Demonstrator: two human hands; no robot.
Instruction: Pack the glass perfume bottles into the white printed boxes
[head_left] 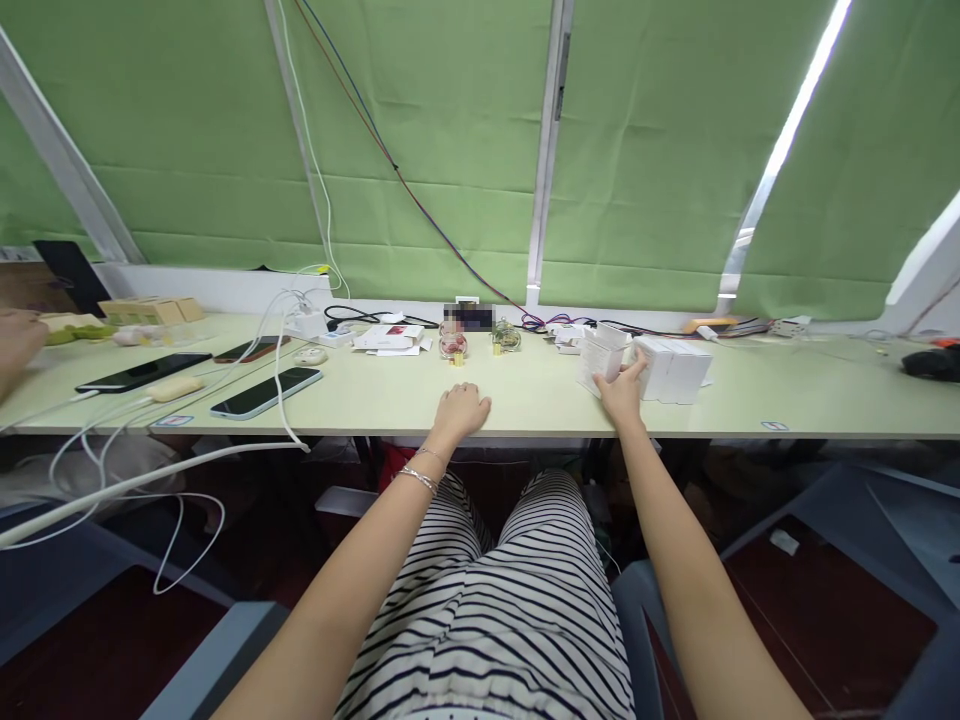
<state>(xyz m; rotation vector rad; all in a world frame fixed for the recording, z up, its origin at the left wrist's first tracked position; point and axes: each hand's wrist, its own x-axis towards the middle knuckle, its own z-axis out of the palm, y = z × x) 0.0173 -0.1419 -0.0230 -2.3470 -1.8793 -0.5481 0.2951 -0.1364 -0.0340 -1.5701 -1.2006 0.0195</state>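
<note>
My left hand (460, 409) rests on the pale table (525, 405) near its front edge, fingers curled under in a loose fist, with nothing visible in it. My right hand (622, 388) reaches to a small white box (602, 358) that stands slightly tilted; the fingers touch its lower side, with the forefinger stretched toward a row of white boxes (675, 368) just to the right. Whether the hand grips the box is hard to make out. Small gold-coloured parts (455, 360) lie beyond my left hand.
Three phones (266, 391) lie on the table's left part among white cables (281, 370). Cardboard boxes (150, 310) stand at the back left, where another person's hand (16, 338) shows. Small parts, papers (390, 338) and wires line the back edge. A dark object (932, 362) sits at far right.
</note>
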